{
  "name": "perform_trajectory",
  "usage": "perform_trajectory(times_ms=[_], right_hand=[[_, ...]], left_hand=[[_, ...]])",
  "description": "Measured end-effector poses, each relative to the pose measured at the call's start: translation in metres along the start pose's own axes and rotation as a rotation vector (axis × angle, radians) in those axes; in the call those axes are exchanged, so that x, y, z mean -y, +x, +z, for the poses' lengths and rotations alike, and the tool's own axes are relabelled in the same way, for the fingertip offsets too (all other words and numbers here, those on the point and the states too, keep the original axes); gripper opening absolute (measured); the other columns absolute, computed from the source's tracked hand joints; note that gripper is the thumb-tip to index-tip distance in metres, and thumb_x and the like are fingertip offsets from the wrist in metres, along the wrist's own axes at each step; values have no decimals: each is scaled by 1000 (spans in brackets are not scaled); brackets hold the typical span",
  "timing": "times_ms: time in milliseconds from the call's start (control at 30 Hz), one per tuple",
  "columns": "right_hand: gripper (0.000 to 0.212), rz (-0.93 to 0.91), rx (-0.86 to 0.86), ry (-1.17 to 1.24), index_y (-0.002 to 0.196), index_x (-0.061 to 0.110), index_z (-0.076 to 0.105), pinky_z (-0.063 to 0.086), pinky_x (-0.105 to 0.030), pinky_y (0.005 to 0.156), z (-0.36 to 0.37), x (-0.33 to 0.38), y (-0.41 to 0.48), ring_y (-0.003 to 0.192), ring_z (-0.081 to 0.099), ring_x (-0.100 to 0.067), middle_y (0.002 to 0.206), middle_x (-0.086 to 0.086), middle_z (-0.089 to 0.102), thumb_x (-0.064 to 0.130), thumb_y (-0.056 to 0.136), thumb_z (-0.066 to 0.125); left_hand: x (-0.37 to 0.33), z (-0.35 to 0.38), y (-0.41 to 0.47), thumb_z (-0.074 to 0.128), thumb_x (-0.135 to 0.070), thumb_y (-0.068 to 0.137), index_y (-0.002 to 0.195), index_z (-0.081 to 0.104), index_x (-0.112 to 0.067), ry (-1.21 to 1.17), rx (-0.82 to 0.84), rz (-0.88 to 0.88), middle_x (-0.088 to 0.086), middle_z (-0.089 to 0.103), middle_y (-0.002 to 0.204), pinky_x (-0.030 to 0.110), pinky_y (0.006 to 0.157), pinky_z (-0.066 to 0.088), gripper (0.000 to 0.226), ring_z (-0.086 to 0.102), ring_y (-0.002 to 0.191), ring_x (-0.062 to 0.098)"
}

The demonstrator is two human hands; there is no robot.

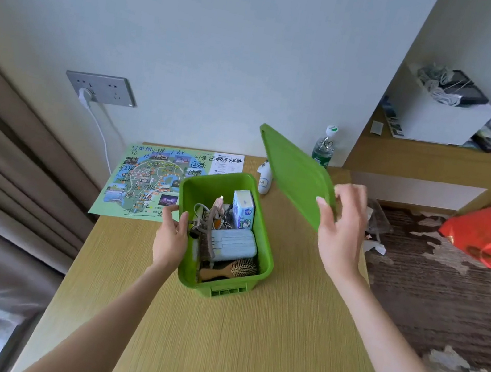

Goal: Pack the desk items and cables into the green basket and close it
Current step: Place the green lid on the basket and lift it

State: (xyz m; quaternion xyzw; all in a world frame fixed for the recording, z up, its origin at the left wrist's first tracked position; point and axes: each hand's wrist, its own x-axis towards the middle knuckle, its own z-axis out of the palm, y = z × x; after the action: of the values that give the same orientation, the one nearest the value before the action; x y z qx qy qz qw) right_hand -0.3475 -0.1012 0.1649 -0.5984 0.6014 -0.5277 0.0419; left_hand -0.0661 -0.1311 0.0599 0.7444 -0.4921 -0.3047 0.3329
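The green basket (265, 254) stands open in the middle of the wooden desk (243, 347). Inside it lie a pale blue power bank (232, 245), a wooden hairbrush (230, 269), a small blue-white carton (243, 208) and a tangle of cables (212, 212). My left hand (171, 235) rests against the basket's left wall, fingers apart. My right hand (342, 231) grips the green lid (294, 174) by its near corner and holds it tilted in the air, above and to the right of the basket.
A green illustrated map sheet (144, 182) lies flat behind the basket. A water bottle (324, 148) and a small white bottle (264, 179) stand at the desk's back edge. A white cable (100, 132) hangs from the wall socket. A red bag (489, 236) hangs right, over carpet.
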Motion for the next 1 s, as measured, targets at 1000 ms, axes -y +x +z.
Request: perform_trajectory(times_ms=[1000], right_hand=[[51, 802, 186, 51, 125, 14, 45, 55, -44, 79, 63, 51, -100, 95, 64, -24, 112, -4, 62, 11, 82, 73]], left_hand=[[-16, -37, 38, 41, -35, 101, 108, 53, 5, 16, 192, 23, 20, 53, 112, 36, 72, 43, 42, 54, 85, 32]])
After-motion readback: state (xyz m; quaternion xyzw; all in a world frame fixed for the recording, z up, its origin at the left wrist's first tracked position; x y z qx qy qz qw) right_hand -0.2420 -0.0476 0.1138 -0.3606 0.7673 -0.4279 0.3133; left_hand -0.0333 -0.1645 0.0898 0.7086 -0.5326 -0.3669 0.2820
